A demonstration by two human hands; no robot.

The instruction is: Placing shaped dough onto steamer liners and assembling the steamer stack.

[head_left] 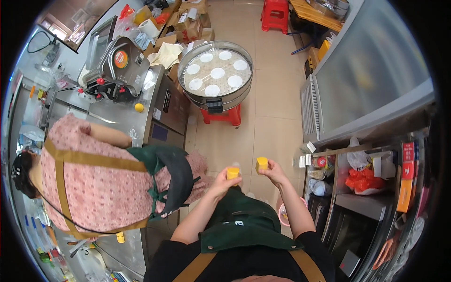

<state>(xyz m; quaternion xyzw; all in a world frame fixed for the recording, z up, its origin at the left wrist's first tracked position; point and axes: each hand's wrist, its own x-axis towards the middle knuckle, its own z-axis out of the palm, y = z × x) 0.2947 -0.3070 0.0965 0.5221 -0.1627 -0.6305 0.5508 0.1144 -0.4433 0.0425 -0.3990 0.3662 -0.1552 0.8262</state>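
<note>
My left hand (222, 182) grips a small yellow piece (233, 173) that looks like dough, its flat face turned up. To the right of it, my right hand (274, 171) pinches a second yellow piece (261, 163) of like size between thumb and fingers. Both hands are held in front of my green apron, apart from each other. Beyond them a round metal steamer (233, 96) rests on a red stool (229, 115). Several white paper rounds (217, 73) lie spread over its base.
On my left a co-worker in a pink top (98, 176) leans over the metal counter (145, 123). A yellow ball (139, 107) lies there near a metal machine (115, 68). Shelves with an oven (359, 225) stand at right, below a frosted door (371, 80). A pink basin (283, 215) is on the floor.
</note>
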